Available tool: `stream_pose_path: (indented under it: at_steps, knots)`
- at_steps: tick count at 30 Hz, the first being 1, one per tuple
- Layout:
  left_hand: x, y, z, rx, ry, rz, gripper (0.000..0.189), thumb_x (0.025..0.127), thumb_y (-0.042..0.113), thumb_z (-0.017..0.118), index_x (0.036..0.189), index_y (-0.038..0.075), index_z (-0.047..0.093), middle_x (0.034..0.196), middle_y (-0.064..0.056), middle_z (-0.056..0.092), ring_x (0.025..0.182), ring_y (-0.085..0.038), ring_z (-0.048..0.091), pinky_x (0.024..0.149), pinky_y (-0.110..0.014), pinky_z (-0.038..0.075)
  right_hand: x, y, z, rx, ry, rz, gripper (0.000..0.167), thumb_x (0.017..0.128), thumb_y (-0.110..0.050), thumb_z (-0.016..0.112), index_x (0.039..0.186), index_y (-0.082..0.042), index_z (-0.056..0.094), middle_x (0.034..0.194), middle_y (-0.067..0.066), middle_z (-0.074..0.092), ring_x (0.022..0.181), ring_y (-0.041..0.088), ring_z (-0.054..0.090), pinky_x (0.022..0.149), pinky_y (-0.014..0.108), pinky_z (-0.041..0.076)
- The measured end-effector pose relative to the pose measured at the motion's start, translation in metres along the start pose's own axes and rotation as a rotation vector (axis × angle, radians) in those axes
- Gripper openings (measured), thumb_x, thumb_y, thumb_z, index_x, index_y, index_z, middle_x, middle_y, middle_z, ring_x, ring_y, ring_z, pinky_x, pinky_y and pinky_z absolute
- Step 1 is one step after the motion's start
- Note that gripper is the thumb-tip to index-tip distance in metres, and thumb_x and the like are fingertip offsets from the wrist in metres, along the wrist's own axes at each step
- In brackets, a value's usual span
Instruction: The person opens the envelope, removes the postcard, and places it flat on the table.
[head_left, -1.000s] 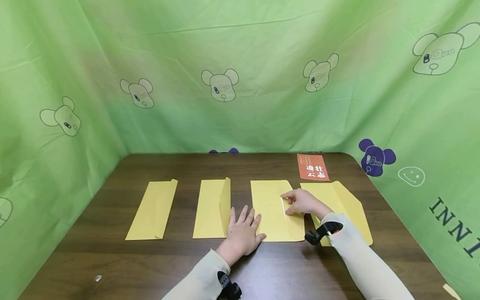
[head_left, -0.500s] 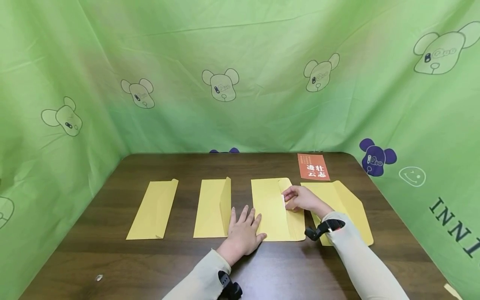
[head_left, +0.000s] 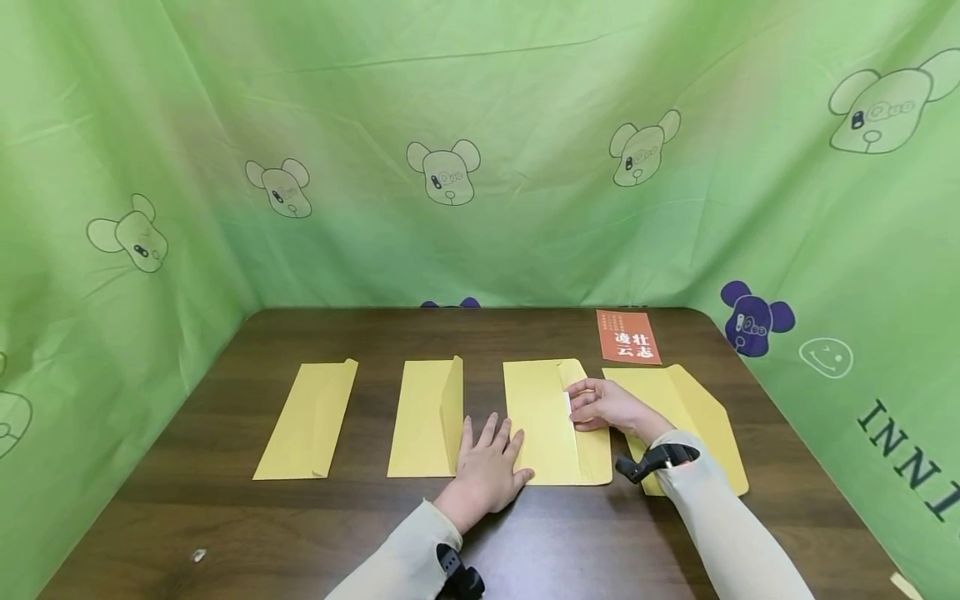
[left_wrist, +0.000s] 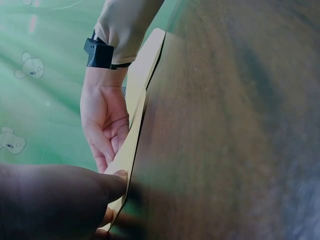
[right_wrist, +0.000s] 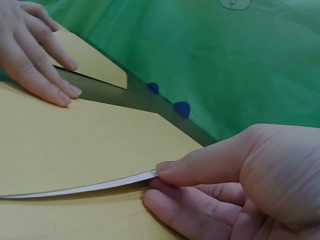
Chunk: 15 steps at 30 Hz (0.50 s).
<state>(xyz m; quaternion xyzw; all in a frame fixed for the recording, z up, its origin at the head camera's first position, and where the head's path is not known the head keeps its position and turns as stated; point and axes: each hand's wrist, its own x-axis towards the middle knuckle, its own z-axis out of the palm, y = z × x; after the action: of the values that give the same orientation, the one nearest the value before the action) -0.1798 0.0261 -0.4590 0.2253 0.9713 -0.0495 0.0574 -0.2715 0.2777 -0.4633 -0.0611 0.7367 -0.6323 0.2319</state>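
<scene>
Fingers of right hand [head_left: 611, 408] pinch white paper [right_wrist: 100, 187] at third envelope's mouth [head_left: 540, 417], on counter [head_left: 300, 542]; left hand [head_left: 486, 471] flat, fingers slightly spread, touching envelope. Right thumb-index gap narrower than 1 s ago.

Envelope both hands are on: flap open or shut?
Open. The envelope has its flap spread to the right in the head view; a white strip, pinched by the right hand, shows at the mouth.
</scene>
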Motion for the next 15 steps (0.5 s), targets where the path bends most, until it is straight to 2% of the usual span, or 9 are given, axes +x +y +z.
stream_pose_path:
  at_steps: [4,7,11,15]
  knots:
    - [0.000,0.000,0.000,0.002,-0.004,-0.004,0.063,0.102,0.059,0.035,0.156,0.027,0.036,0.161,0.002,0.030,0.151,-0.021,0.016,0.118,-0.054,0.010,-0.004,0.002,0.002,0.057,-0.033,0.000,0.058,0.087,0.014,0.064,0.136,0.013,0.033,0.087,0.007,0.063,0.077,0.017,0.068,0.071,0.038,0.060]
    - [-0.001,0.000,0.001,0.004,-0.001,-0.004,0.063,0.102,0.059,0.035,0.156,0.027,0.036,0.161,0.002,0.030,0.151,-0.021,0.016,0.118,-0.054,0.010,-0.008,0.004,0.004,0.070,-0.051,-0.012,0.066,0.087,0.014,0.061,0.142,0.012,0.026,0.092,0.007,0.063,0.079,0.018,0.067,0.072,0.041,0.060]
    - [-0.003,0.000,0.000,-0.001,0.004,0.000,0.062,0.102,0.058,0.035,0.156,0.026,0.036,0.161,0.001,0.030,0.151,-0.022,0.017,0.118,-0.054,0.011,-0.012,0.007,0.011,0.054,-0.031,-0.040,0.072,0.085,0.015,0.060,0.145,0.012,0.020,0.096,0.008,0.059,0.078,0.017,0.065,0.071,0.041,0.060]
    - [-0.003,-0.001,-0.002,-0.005,0.008,0.003,0.062,0.103,0.058,0.035,0.156,0.026,0.036,0.161,0.001,0.030,0.151,-0.021,0.017,0.118,-0.054,0.011,-0.015,0.007,0.017,0.056,0.008,-0.059,0.072,0.085,0.017,0.058,0.146,0.014,0.019,0.095,0.008,0.058,0.075,0.015,0.065,0.068,0.039,0.060]
